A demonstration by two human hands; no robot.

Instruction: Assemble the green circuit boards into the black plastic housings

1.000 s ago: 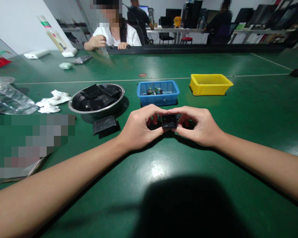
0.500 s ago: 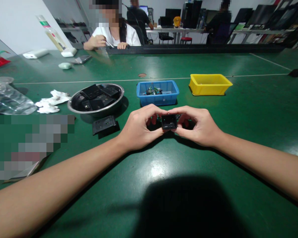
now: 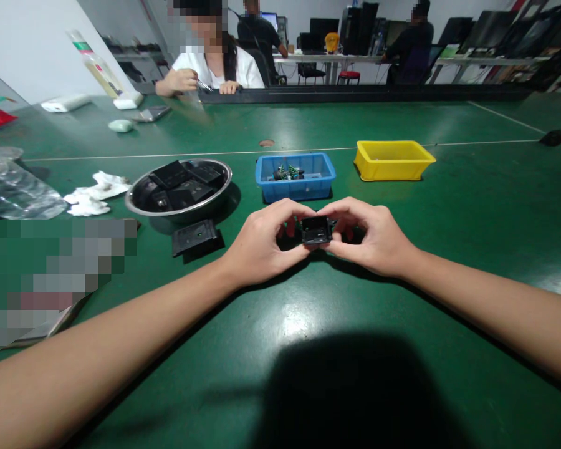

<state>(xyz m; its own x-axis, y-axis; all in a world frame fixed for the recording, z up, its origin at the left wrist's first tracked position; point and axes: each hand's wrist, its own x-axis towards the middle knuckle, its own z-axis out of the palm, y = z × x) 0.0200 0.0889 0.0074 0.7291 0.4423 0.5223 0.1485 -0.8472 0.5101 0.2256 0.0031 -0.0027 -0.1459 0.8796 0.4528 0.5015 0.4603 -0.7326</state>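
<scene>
A small black plastic housing (image 3: 316,230) sits just above the green table (image 3: 308,324), pinched from both sides. My left hand (image 3: 257,246) grips its left edge with thumb and fingers. My right hand (image 3: 374,240) grips its right edge the same way. Both sets of fingers curl over the part and hide its back. Left of my hands a flat black plastic piece (image 3: 194,237) lies on the table. Behind it stands a metal bowl (image 3: 140,202) holding several black housings.
A blue bin (image 3: 266,184) with small green parts and a yellow bin (image 3: 393,168) stand beyond my hands. Crumpled white tissue (image 3: 91,193) and a clear plastic bag (image 3: 14,190) lie at left. A person in white (image 3: 215,65) works across the table.
The black housing has tilted slightly in my fingers; both hands stay in the same place. The view has shifted a little.
</scene>
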